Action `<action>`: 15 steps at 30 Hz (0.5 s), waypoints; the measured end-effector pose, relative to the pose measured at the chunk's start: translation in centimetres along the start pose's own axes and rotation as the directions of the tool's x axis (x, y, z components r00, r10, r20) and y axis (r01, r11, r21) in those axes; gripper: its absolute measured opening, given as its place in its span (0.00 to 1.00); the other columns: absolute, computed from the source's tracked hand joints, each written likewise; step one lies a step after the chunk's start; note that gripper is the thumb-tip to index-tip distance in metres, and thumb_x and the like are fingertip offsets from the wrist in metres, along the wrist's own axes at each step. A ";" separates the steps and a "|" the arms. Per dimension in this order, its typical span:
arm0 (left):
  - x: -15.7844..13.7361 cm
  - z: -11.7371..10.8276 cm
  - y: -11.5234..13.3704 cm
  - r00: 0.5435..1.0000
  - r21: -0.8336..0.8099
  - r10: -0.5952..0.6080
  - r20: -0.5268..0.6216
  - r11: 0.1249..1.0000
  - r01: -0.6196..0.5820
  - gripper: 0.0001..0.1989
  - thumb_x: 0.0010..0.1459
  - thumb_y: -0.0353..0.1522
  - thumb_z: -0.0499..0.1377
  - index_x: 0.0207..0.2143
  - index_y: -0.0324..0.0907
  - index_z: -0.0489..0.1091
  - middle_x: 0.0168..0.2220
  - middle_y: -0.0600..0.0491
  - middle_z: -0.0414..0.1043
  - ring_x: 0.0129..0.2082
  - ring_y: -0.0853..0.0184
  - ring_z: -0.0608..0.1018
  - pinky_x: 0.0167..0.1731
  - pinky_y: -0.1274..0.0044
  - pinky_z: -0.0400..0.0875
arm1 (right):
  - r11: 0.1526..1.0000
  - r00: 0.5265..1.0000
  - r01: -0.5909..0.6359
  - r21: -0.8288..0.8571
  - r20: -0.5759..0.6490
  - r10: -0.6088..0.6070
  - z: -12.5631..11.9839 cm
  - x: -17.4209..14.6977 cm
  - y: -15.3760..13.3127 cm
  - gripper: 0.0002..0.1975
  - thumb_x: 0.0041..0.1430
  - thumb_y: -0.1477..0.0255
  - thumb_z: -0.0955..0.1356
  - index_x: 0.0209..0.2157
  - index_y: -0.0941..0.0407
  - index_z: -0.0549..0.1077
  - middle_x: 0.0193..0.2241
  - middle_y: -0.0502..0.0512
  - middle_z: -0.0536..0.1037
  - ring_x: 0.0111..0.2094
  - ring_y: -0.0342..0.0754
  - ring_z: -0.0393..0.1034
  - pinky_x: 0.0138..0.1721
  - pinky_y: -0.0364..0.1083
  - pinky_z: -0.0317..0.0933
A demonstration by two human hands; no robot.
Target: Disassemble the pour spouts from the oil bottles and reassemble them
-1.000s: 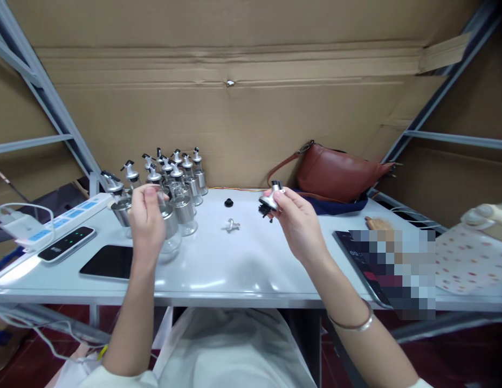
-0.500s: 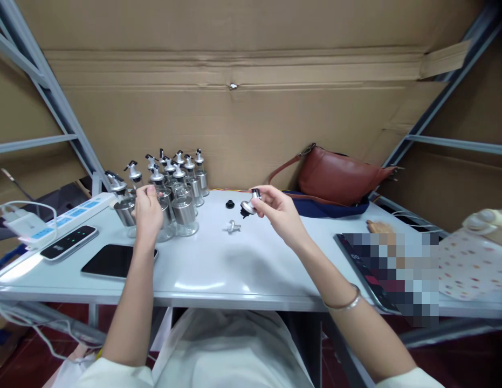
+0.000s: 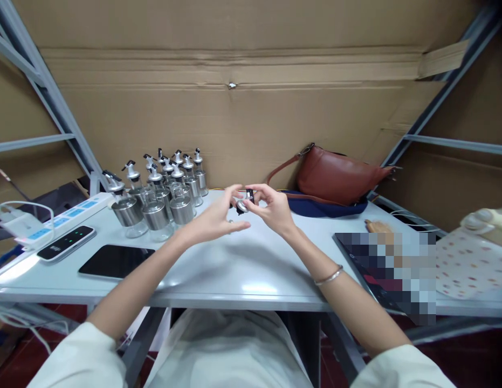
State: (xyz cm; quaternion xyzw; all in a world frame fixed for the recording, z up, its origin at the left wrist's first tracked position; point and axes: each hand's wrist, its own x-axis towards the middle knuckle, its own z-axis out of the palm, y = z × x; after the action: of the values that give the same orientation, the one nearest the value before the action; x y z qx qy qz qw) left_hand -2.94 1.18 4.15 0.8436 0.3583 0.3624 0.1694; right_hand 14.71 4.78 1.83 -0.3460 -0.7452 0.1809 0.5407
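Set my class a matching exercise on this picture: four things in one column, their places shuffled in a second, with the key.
Things
1. Silver-and-black pourer top
2. Reddish-brown leather bag
3. White power strip with blue sockets
4. Thin silver bracelet

Places
A. Around the right forearm
B. Along the white table's left edge
C. In the right hand's fingers
D. Near the brown cardboard

Pairs: 1-C, 2-D, 3-B, 4-A

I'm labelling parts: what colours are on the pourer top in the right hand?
Silver and black on the pourer top, seen in the head view.
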 end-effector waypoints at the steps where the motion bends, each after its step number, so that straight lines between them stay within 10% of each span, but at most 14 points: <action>1: 0.5 0.8 -0.3 0.998 -0.024 -0.025 0.065 0.999 0.027 0.25 0.49 0.37 0.62 0.48 0.41 0.60 0.42 0.47 0.67 0.39 0.64 0.72 0.35 0.74 0.66 | 1.000 1.000 0.012 -0.025 -0.011 -0.012 0.1 -0.2 0.2 0.14 0.51 0.65 0.69 0.39 0.56 0.72 0.18 0.43 0.66 0.22 0.40 0.60 0.30 0.41 0.58; 6: 0.8 3.2 -1.5 0.996 -0.043 -0.086 -0.017 0.995 0.085 0.07 0.51 0.34 0.56 0.30 0.42 0.59 0.25 0.58 0.61 0.23 0.71 0.64 0.26 0.78 0.57 | 0.969 0.979 0.200 -0.143 0.081 -0.190 0.2 -1.0 0.7 0.14 0.54 0.62 0.67 0.39 0.55 0.72 0.21 0.47 0.70 0.23 0.42 0.63 0.31 0.43 0.60; 15: -0.6 4.1 -1.8 0.984 -0.196 -0.175 0.043 0.964 0.180 0.09 0.52 0.38 0.55 0.27 0.40 0.62 0.22 0.59 0.59 0.20 0.75 0.60 0.22 0.80 0.54 | 0.805 0.885 0.451 -0.387 0.310 -0.347 0.0 -0.9 1.4 0.26 0.64 0.53 0.54 0.27 0.55 0.71 0.23 0.57 0.71 0.27 0.49 0.62 0.33 0.47 0.56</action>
State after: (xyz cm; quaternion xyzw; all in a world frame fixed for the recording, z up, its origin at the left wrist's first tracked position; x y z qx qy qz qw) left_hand -1.09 1.86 0.09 0.7913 0.3922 0.3693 0.2893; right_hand 15.34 5.12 0.38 -0.2730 -0.8786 -0.0762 0.3844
